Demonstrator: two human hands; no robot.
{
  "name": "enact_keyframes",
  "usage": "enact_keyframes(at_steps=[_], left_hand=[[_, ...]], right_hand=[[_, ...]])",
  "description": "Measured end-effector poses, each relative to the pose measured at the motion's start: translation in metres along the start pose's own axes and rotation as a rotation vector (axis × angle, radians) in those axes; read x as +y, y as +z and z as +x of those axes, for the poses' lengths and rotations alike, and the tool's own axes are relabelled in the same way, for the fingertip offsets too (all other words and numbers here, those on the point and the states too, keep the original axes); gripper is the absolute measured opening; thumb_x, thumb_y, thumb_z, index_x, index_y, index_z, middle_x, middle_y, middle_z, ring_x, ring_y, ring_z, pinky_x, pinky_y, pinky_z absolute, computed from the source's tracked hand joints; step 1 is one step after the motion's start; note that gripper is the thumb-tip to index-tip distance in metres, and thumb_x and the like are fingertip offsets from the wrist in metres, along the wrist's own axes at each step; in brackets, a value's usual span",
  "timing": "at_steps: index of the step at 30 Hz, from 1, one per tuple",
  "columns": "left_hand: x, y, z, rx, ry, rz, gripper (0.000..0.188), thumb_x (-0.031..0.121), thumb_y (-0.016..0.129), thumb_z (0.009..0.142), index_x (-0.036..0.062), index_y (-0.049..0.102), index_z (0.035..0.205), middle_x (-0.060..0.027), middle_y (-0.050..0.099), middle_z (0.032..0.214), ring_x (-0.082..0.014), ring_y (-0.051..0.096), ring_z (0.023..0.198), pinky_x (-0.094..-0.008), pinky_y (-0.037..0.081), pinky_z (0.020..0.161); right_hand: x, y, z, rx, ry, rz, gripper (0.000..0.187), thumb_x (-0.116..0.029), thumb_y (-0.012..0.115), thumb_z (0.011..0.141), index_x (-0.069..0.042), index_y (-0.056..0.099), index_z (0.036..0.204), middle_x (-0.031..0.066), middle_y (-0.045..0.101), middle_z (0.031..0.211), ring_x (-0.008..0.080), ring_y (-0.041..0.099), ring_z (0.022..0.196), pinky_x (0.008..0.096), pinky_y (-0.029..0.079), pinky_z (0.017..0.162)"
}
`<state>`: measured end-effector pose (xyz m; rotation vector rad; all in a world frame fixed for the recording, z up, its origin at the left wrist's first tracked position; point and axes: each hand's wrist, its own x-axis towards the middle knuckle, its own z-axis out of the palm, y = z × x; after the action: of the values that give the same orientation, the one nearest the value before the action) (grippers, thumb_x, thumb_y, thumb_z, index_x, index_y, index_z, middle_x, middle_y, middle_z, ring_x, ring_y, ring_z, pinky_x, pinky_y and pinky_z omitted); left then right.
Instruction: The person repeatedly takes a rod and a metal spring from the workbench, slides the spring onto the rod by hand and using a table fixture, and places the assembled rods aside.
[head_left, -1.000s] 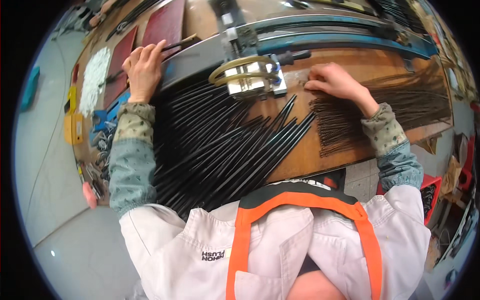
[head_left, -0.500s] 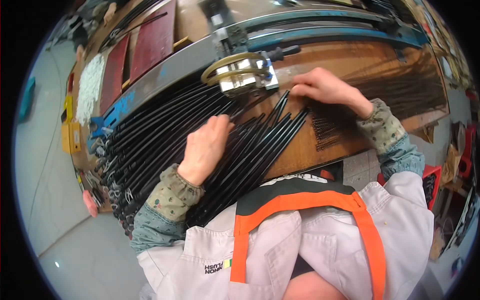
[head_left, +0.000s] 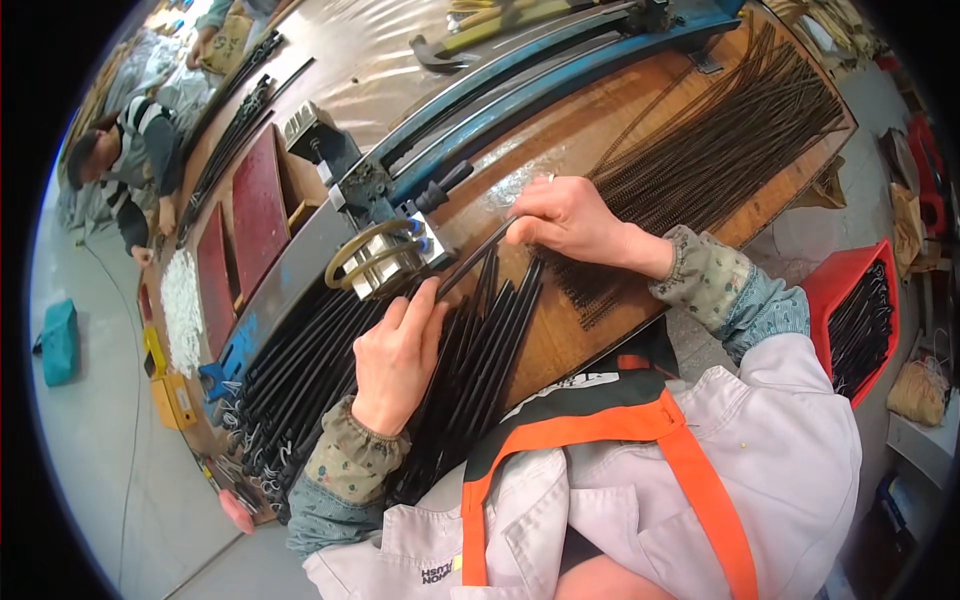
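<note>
Black rod (head_left: 472, 262) pinched ctr. by L hand (head_left: 392, 362), earlier upper left, & R hand (head_left: 572, 220). Red bin (head_left: 818, 300), mid-right, filled w/ dark pcs (head_left: 860, 330).

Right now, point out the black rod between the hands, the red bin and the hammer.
Black rod (head_left: 474, 261), head view: middle of its bare length.
Red bin (head_left: 821, 300), head view: its left side wall.
Hammer (head_left: 505, 28), head view: its yellowish handle.

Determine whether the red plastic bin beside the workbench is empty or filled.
Filled, at least partly: the red plastic bin has an open top, showing many slender black pieces bunched inside. Their depth cannot be told.
</note>
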<state>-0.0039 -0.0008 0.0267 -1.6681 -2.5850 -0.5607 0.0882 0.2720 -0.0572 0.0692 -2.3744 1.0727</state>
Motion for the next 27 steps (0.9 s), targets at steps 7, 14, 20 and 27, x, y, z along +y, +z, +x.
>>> enact_keyframes(at_steps=[7, 14, 20, 27], left_hand=[[0.015, -0.032, 0.031, -0.075, 0.094, 0.177, 0.03, 0.01, 0.068, 0.096, 0.0078, 0.065, 0.126, -0.0127, 0.058, 0.079, -0.0326, 0.065, 0.066, -0.0437, 0.05, 0.054], [0.018, -0.065, 0.099, -0.015, 0.213, 0.167, 0.03, 0.004, 0.068, 0.092, 0.0069, 0.064, 0.122, -0.0147, 0.055, 0.084, -0.0364, 0.061, 0.072, -0.0462, 0.046, 0.059], [0.007, -0.026, 0.141, -0.099, 0.346, 0.217, 0.041, 0.002, 0.067, 0.091, 0.0064, 0.062, 0.131, -0.0123, 0.055, 0.082, -0.0325, 0.063, 0.075, -0.0436, 0.051, 0.062], [-0.001, -0.025, 0.152, -0.149, 0.315, 0.166, 0.055, -0.009, 0.06, 0.083, 0.0066, 0.059, 0.136, -0.0138, 0.056, 0.091, -0.0341, 0.063, 0.082, -0.0443, 0.053, 0.068]], right_hand=[[0.007, -0.027, 0.023, -0.018, -0.548, -0.265, 0.049, -0.011, 0.074, 0.083, -0.013, 0.068, 0.131, -0.0012, 0.062, 0.087, 0.0221, 0.059, 0.085, 0.0347, 0.055, 0.072], [0.092, -0.095, 0.017, 0.124, -0.172, -0.245, 0.054, -0.027, 0.075, 0.092, -0.016, 0.061, 0.143, 0.0082, 0.072, 0.086, 0.0213, 0.068, 0.074, 0.0356, 0.058, 0.065], [0.06, -0.103, 0.045, 0.007, -0.218, -0.244, 0.049, -0.039, 0.075, 0.092, -0.017, 0.065, 0.136, 0.0086, 0.075, 0.083, 0.0234, 0.072, 0.072, 0.0359, 0.059, 0.069], [0.089, -0.113, 0.044, 0.161, -0.275, -0.38, 0.053, -0.033, 0.077, 0.09, -0.019, 0.063, 0.139, 0.0065, 0.074, 0.086, 0.0142, 0.07, 0.069, 0.0292, 0.056, 0.063]])
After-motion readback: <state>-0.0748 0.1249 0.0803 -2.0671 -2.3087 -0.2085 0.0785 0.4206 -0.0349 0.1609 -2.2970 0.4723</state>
